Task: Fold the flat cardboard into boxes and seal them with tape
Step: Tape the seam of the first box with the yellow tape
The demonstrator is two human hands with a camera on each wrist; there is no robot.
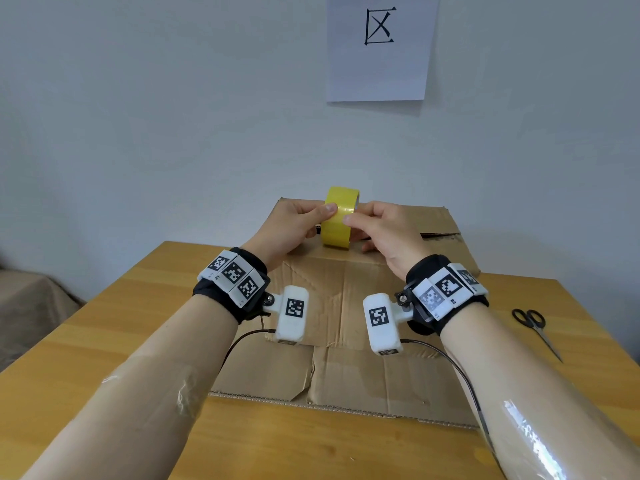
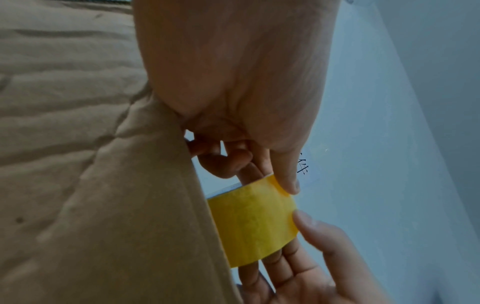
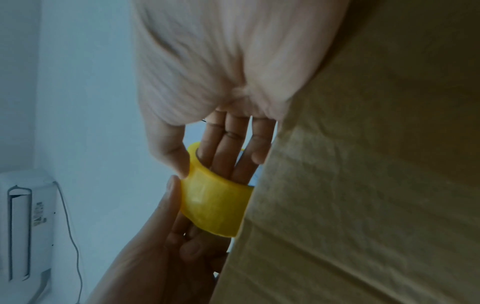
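Wall paper sheet [image 1: 379, 46]: character "区".

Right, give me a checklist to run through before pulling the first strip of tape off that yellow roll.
1. Tape roll held: ok, left hand and right hand both grip it, thumbs on its outer face.
2. Loose tape end found: cannot tell, no lifted edge shows.
3. Cardboard box folded up: ok, it stands on the table.
4. Top flaps closed: cannot tell, the hands hide the seam.
5. Scissors at hand: ok, they lie on the table right of the box.
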